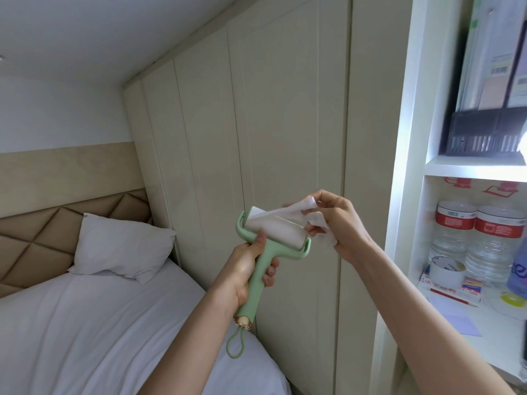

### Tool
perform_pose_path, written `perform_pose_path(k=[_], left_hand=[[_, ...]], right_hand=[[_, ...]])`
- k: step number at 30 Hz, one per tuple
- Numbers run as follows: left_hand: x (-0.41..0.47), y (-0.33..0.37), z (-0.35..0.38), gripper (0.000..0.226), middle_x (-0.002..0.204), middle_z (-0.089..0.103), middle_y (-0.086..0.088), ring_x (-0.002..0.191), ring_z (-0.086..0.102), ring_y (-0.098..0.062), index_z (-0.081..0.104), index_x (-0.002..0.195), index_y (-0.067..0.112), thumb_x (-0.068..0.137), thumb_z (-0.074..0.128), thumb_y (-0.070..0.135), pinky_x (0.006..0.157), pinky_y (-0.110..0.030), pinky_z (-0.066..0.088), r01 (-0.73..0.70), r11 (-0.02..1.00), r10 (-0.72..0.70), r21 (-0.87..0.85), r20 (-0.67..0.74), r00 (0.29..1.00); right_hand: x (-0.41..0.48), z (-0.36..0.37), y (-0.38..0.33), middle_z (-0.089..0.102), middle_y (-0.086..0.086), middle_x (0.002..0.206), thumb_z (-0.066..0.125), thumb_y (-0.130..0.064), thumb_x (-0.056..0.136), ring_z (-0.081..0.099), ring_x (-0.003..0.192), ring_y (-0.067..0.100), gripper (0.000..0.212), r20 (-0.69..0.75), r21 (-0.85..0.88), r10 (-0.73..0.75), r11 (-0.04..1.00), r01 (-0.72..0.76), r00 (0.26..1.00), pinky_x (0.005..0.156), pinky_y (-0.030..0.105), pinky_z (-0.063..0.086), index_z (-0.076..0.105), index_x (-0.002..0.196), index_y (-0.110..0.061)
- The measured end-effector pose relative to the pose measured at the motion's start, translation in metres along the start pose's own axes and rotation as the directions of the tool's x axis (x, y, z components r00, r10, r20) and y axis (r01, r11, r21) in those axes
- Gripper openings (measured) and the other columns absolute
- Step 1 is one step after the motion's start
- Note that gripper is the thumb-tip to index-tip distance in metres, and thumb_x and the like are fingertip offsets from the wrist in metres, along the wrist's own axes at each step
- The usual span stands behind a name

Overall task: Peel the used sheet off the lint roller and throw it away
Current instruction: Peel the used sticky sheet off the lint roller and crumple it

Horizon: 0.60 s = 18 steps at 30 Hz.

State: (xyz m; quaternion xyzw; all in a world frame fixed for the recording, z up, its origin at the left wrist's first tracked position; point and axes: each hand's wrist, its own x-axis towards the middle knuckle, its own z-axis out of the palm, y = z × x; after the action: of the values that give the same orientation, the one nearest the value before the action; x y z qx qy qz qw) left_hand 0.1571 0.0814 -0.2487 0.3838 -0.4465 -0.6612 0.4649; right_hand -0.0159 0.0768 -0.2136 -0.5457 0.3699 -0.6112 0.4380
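Left hand [245, 269] wrapped round green lint roller [265, 246] handle, thumb braced by drum. Right hand [339, 223] pinches half-lifted used sheet [288, 213], remainder bunched in palm. Advice: pull along drum, steady, low angle (avoids tearing). No bin visible.

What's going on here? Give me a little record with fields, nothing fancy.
Setting: bedroom, beside a wardrobe
Left hand: grips the green lint roller by its handle
Right hand: fingers pinch the used sheet
Sheet state: partly peeled, still attached to the roll
Background: pillow on the bed
Bin: none in view
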Motion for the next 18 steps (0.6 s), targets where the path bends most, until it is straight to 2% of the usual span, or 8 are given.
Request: perform_pose_path(k=[2,4,6,8,10,13,15,18], left_hand=[[-0.001,0.000,0.001,0.037,0.057,0.048,-0.011,0.031,0.042,-0.011,0.052,0.088,0.003,0.093,0.044,0.038,0.032,-0.013,0.031,0.000,1.000,0.000,0.003,0.004,1.000],[-0.001,-0.001,0.001,0.037,0.055,0.048,-0.010,0.031,0.042,-0.011,0.052,0.087,0.002,0.093,0.045,0.038,0.032,-0.013,0.031,-0.008,1.000,0.008,-0.001,-0.007,1.000],[-0.001,0.000,-0.002,0.037,0.053,0.049,-0.010,0.031,0.042,-0.011,0.053,0.090,0.002,0.093,0.046,0.038,0.033,-0.014,0.031,-0.025,1.000,0.024,-0.016,-0.044,0.999],[0.000,0.000,-0.008,0.037,0.053,0.050,-0.009,0.031,0.042,-0.011,0.054,0.090,0.002,0.093,0.047,0.038,0.033,-0.014,0.031,-0.040,0.999,0.037,-0.034,-0.083,0.996],[-0.001,0.000,-0.012,0.037,0.055,0.050,-0.010,0.031,0.042,-0.010,0.055,0.090,0.003,0.093,0.046,0.040,0.033,-0.013,0.032,-0.044,0.998,0.040,-0.040,-0.097,0.994],[-0.002,0.001,-0.010,0.039,0.054,0.049,-0.009,0.030,0.042,-0.010,0.054,0.089,0.002,0.092,0.046,0.040,0.033,-0.014,0.031,-0.047,0.998,0.044,-0.032,-0.085,0.995],[-0.003,0.001,-0.006,0.039,0.054,0.048,-0.009,0.030,0.041,-0.010,0.054,0.089,0.001,0.093,0.046,0.040,0.032,-0.014,0.031,-0.047,0.998,0.045,-0.031,-0.069,0.997],[-0.003,0.001,-0.003,0.040,0.057,0.048,-0.011,0.030,0.042,-0.010,0.053,0.086,0.002,0.093,0.045,0.040,0.032,-0.014,0.030,-0.046,0.998,0.043,-0.041,-0.062,0.997]], right_hand=[[-0.001,-0.001,0.001,0.072,0.018,0.090,0.045,0.016,0.073,0.063,0.058,0.020,0.030,0.048,0.036,-0.009,0.999,0.007,0.999,0.050,0.022,0.051,0.065,0.075,-0.007],[-0.003,-0.003,0.000,0.073,0.014,0.086,0.052,-0.001,0.073,0.069,0.070,0.020,0.023,0.105,0.041,-0.008,0.999,0.003,0.994,0.061,0.022,0.054,0.070,0.086,-0.007],[-0.002,-0.009,-0.003,0.073,0.015,0.095,0.046,-0.010,0.073,0.070,0.084,0.022,0.037,0.232,0.147,-0.004,0.989,-0.031,0.973,0.068,0.025,0.054,0.069,0.102,-0.005],[-0.003,-0.016,-0.009,0.068,0.019,0.112,0.040,-0.004,0.075,0.067,0.094,0.024,0.048,0.358,0.238,-0.045,0.970,-0.045,0.933,0.072,0.025,0.055,0.061,0.118,-0.002],[-0.002,-0.021,-0.011,0.063,0.017,0.120,0.045,0.006,0.080,0.064,0.098,0.022,0.048,0.380,0.188,-0.093,0.982,0.021,0.920,0.078,0.021,0.053,0.058,0.125,-0.004],[0.000,-0.018,-0.008,0.070,0.012,0.107,0.057,0.011,0.083,0.068,0.093,0.019,0.039,0.283,0.074,-0.109,0.993,0.092,0.953,0.078,0.021,0.055,0.065,0.116,-0.008],[0.000,-0.013,-0.004,0.074,0.005,0.086,0.066,0.002,0.078,0.071,0.079,0.015,0.024,0.198,0.057,-0.112,0.993,0.102,0.974,0.072,0.022,0.056,0.071,0.098,-0.010],[0.001,-0.011,-0.001,0.070,0.003,0.068,0.076,-0.016,0.069,0.065,0.062,0.015,0.009,0.015,0.040,-0.115,0.993,0.114,0.993,0.062,0.026,0.054,0.071,0.074,-0.011]])
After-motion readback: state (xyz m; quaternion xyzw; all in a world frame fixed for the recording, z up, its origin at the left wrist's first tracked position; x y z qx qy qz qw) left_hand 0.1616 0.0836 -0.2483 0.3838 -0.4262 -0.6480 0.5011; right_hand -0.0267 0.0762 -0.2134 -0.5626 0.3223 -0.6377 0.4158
